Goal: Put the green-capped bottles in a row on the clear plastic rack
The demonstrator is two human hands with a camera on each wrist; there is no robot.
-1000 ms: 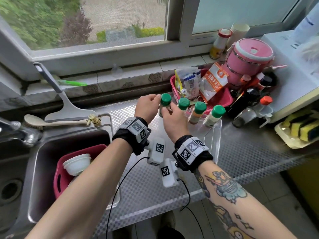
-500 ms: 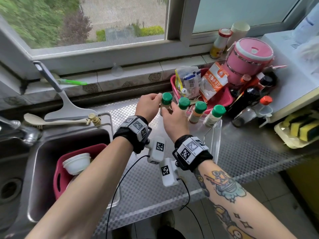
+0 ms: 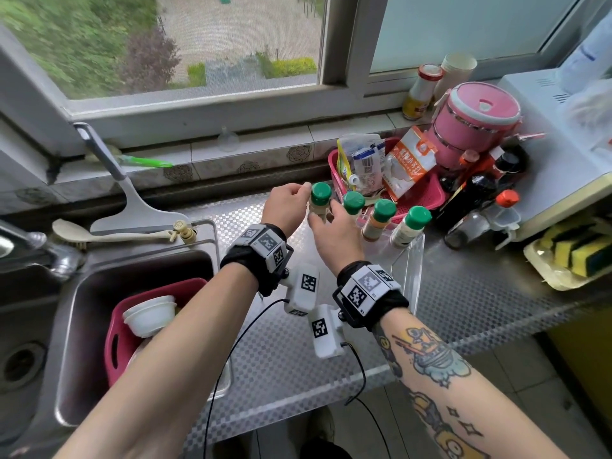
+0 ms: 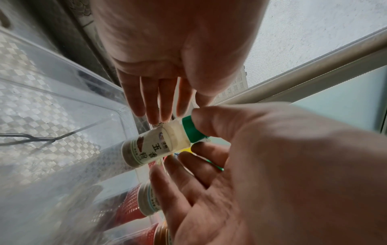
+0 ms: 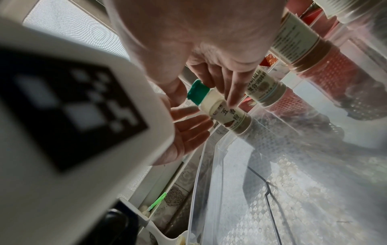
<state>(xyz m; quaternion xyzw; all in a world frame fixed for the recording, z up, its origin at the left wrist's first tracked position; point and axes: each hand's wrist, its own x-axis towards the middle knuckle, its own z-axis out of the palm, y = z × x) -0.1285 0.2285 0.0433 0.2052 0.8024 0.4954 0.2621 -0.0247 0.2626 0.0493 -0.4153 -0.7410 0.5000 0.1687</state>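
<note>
Setting the leftmost bottle [image 3: 320, 202] into line looks like the step in hand: four green-capped bottles stand on the clear rack [image 3: 418, 260], running from about 10 o'clock to 3 o'clock across it, and both hands are gathered on the one at the 10 o'clock end. The other three, the second bottle [image 3: 353, 203], the third bottle [image 3: 377, 220] and the fourth bottle [image 3: 409, 227], stand free of any hand.

In the left wrist view the left hand [image 4: 282, 174] pinches the green cap [image 4: 191, 131] between thumb and forefinger, its other fingers spread loosely below. The right hand [image 4: 167, 54] reaches in from the 12 o'clock side of that view with nearly straight fingers [image 4: 155, 106], their tips touching the bottle's shoulder without wrapping round it. The right wrist view agrees: the right hand's fingertips [image 5: 232, 97] rest on the bottle's label side, steadying it.

I judge the task nearly done. The next move calls for seating this bottle upright, near the second bottle and level with the row, then letting go gently so it does not tip off the rack's edge onto the desk [image 3: 271, 356]. Whether its base already sits flat on the rack I cannot tell.
</note>
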